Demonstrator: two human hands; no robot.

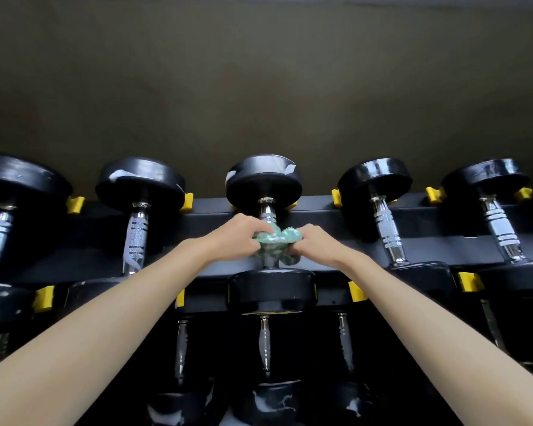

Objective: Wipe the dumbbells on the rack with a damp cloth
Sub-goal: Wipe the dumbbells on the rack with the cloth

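Both left hand (237, 238) and right hand (318, 245) pinch the cloth (274, 241) round the middle dumbbell (263, 183); neighbours (376, 182) well apart.

Bare forearms (111, 315) run to the ringless left hand (234, 238) and right hand (316, 242).

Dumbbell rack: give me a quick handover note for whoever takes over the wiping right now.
Left hand and right hand: both grip the crumpled green cloth, bunched on the chrome handle of the middle black round-headed dumbbell, top row of the black rack.
Done: that handle is mid-wipe; nothing shows which others are finished.
Left: its white-marked far head, the neighbouring dumbbells, the lower row.
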